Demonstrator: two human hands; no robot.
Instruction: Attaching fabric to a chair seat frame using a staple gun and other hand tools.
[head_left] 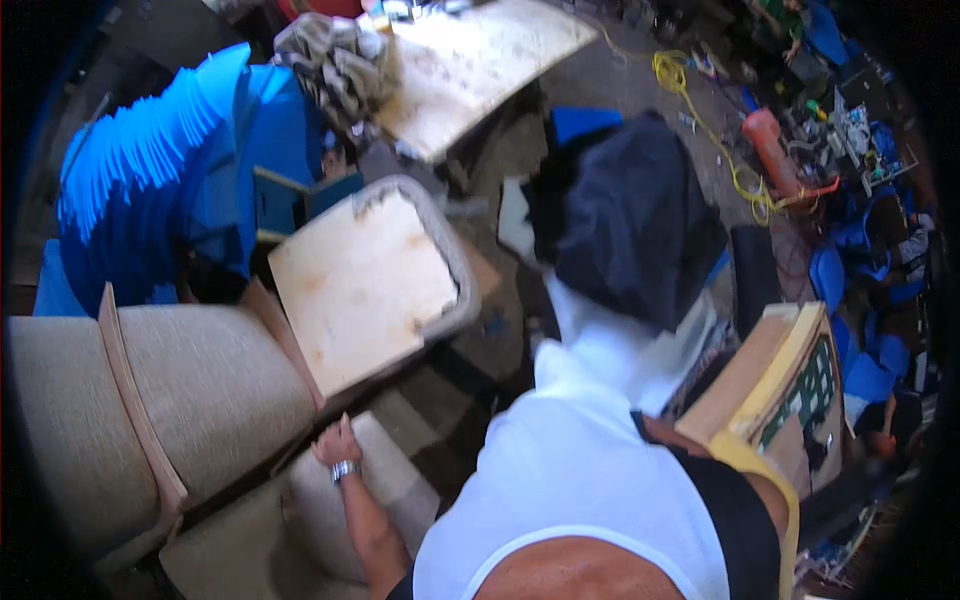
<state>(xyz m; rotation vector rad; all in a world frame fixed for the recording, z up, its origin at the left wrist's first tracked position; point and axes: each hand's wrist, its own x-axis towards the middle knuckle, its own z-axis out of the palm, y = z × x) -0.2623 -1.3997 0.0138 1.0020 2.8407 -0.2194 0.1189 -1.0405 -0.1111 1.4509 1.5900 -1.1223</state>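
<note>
My left hand (338, 446), with a metal watch on the wrist, is closed at the edge of a beige upholstered chair cushion (385, 465). Its fingers look curled round that edge. Beyond it stands an upholstered piece (375, 285) with a bare, pale wooden board and ragged fabric round its rim. On my right, my arm runs in beside a wooden chair frame (755, 375) edged with yellow foam, with green webbing on one face. My right hand is hidden behind the frame and my body.
A row of beige padded chairs (210, 385) fills the left. Behind it are stacked blue sheets (165, 170). A worktable (490, 65) with crumpled cloth (335, 65) stands at the back. A yellow cord (670, 72) and a red cylinder (770, 150) lie across the floor at right.
</note>
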